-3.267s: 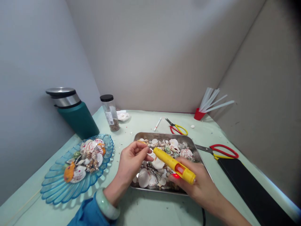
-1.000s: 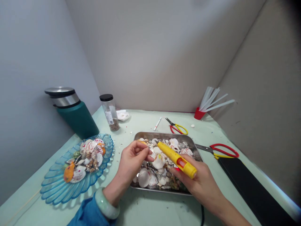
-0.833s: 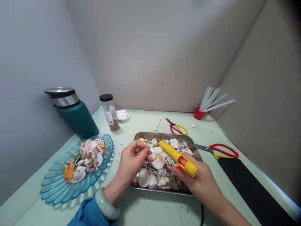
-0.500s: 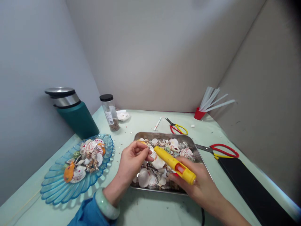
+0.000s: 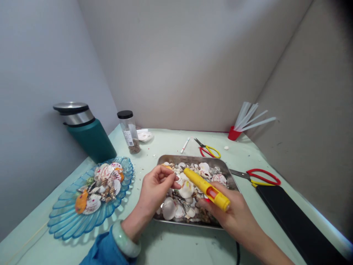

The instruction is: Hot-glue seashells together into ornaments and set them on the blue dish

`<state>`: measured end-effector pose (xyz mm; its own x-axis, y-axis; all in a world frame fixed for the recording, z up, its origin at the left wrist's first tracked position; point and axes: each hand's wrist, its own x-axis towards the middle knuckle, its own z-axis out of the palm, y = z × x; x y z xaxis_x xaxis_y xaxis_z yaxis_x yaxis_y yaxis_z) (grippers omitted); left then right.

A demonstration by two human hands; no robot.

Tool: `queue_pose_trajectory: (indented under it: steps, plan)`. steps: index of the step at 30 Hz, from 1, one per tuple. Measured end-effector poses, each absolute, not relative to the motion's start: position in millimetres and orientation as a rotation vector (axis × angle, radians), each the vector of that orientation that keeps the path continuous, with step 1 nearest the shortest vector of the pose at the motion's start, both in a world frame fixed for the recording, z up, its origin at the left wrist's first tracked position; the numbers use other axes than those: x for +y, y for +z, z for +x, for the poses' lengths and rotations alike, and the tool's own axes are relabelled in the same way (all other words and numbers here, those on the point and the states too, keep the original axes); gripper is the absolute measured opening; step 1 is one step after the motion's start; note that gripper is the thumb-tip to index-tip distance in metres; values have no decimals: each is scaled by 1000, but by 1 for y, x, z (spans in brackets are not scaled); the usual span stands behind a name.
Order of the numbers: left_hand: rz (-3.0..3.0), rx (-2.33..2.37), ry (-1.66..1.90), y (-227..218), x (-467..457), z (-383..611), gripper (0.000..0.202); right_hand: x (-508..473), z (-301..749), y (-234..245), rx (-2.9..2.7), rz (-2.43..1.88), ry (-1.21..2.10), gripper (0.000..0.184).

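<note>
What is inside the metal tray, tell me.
Seashells fill the metal tray, mostly white, some spotted. The left hand, right hand and yellow tool hide part of them; whatever lies underneath cannot be seen.

Head-worn, the one view faces forward and down, close over the table (image 5: 171, 243), toward the wall (image 5: 187, 81) behind.

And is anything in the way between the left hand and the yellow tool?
No, nothing that I can see: just a gap between the left hand and the yellow tool held in the right hand. The shells lie below, in the metal tray.
</note>
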<state>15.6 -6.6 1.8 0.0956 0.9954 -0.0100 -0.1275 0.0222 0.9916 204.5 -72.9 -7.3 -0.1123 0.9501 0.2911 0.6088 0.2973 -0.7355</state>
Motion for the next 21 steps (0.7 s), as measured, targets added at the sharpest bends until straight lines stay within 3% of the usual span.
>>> queue_pose_trajectory:
  steps: [21]
  plan:
    - [1262, 1052, 1201, 0, -8, 16, 17, -73, 202, -3, -1876, -1375, 543, 19]
